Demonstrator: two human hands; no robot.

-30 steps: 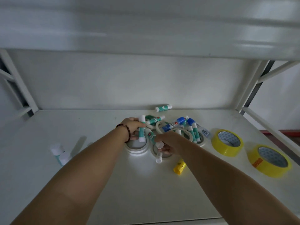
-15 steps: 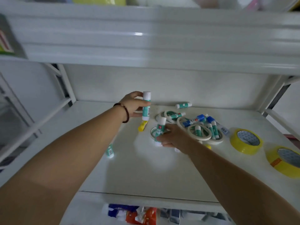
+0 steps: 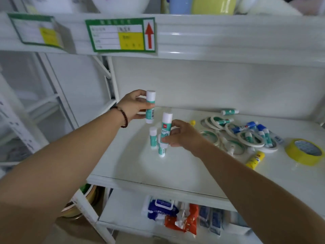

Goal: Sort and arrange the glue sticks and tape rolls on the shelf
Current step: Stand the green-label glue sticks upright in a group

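Gripping glue stick [image 3: 150, 107] upright, left hand [image 3: 134, 106]

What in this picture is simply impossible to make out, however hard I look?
All in the head view:
- Green-bordered label: its writing is too blurred to read.
- Glue stick standing under the right hand: its top is hidden by that hand and the stick it holds.
- Yellow tape roll: its printing faces away.
- Items on the upper shelf: cut off by the top edge.

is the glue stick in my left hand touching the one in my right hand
Apart. The head view shows white shelf wall between the glue stick in the left hand and the glue stick in the right hand.
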